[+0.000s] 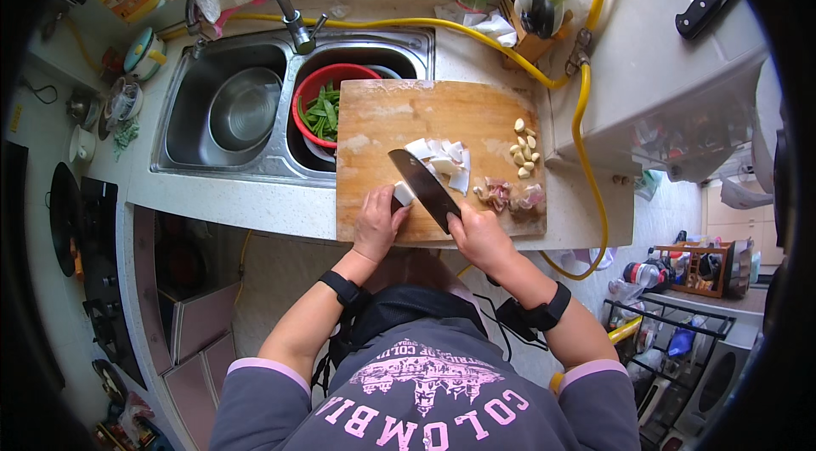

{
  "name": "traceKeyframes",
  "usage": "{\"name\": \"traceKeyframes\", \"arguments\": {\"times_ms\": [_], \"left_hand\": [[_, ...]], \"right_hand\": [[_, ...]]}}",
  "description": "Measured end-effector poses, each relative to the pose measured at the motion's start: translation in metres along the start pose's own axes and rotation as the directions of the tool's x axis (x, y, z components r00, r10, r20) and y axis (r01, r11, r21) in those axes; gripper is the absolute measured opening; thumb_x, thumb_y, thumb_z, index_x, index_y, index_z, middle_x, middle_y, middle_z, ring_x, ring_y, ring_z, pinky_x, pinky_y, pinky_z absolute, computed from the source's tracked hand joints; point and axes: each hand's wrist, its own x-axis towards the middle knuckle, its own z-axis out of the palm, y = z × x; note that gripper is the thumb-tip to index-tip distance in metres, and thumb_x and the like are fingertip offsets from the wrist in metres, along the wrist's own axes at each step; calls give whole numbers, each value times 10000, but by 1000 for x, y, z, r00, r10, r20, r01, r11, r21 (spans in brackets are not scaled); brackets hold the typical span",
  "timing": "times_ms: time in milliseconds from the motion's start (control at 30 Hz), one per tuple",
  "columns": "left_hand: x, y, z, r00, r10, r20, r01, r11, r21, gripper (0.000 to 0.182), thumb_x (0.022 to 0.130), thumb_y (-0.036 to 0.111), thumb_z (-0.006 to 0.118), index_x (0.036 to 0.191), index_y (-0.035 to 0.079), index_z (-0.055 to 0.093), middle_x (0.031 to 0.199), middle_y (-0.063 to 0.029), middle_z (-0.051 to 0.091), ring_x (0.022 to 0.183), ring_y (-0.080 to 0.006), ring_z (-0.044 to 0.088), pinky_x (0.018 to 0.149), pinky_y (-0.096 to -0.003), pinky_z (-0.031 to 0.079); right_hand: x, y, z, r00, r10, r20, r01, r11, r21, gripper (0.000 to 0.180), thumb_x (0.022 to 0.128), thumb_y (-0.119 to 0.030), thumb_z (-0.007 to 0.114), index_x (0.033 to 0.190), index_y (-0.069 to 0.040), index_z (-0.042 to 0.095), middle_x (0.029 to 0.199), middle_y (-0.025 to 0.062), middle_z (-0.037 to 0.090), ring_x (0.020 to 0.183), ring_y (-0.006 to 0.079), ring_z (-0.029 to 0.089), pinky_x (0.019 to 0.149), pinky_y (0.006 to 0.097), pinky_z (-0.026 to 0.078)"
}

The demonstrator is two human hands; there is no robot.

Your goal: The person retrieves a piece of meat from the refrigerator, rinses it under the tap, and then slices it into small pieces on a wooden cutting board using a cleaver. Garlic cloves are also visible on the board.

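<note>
My left hand [376,218] holds down a white block of food [403,193] near the front edge of the wooden cutting board [376,116]. What kind of food it is, I cannot tell. My right hand [475,231] grips a broad dark-bladed kitchen knife [424,186], its handle mostly hidden in the fist. The blade slants up and left, just right of the block. Beyond it lies a loose heap of cut white pieces [446,161]. Several peeled garlic cloves [524,150] are at the board's right side, with pinkish raw meat pieces [497,194] in front of them.
The board overlaps the double steel sink [220,100]. A red basin [303,108] of green pods [324,112] sits in its right bowl, a metal basin [245,108] in the left. A yellow hose [408,22] runs behind the board and down its right side. A knife block [535,36] stands at back right.
</note>
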Motion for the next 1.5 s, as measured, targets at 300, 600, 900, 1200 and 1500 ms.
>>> {"name": "traceKeyframes", "arguments": {"times_ms": [300,600,900,1200,1500], "left_hand": [[0,2,2,999,39,-11,-37,994,103,429,736,163,653,1078,-20,470,997,-184,516,900,-350,515,774,-391,450],[0,3,3,998,56,-20,-55,998,43,415,711,96,650,1067,-38,485,980,-201,518,887,-371,513,776,-403,444],[0,3,4,999,29,-17,-28,999,41,414,715,105,638,1069,-45,483,977,-215,512,895,-381,508,782,-405,442],[-4,5,8,997,30,-64,-27,998,52,415,717,96,622,1079,-47,479,985,-228,510,912,-389,503,805,-418,433],[2,-5,5,997,-15,-82,21,998,65,413,737,85,612,1102,-37,461,1002,-211,520,923,-385,496,820,-419,418]], "right_hand": [[-2,-19,-17,989,65,131,-49,991,-125,193,853,-177,481,799,8,471,613,270,555,607,446,562,567,522,451],[23,-21,-6,990,44,136,-33,996,-81,212,850,-165,505,790,37,491,630,297,539,624,468,541,566,511,436],[33,-28,-8,990,21,139,-7,995,-100,213,830,-159,513,785,50,518,657,296,559,647,459,564,596,507,458],[68,-17,45,999,-36,5,36,997,-72,212,841,-183,496,808,26,495,630,294,555,628,463,564,567,514,465],[8,-3,24,994,67,91,-57,992,-110,204,842,-178,503,795,20,497,645,294,551,637,468,550,584,517,450]]}}
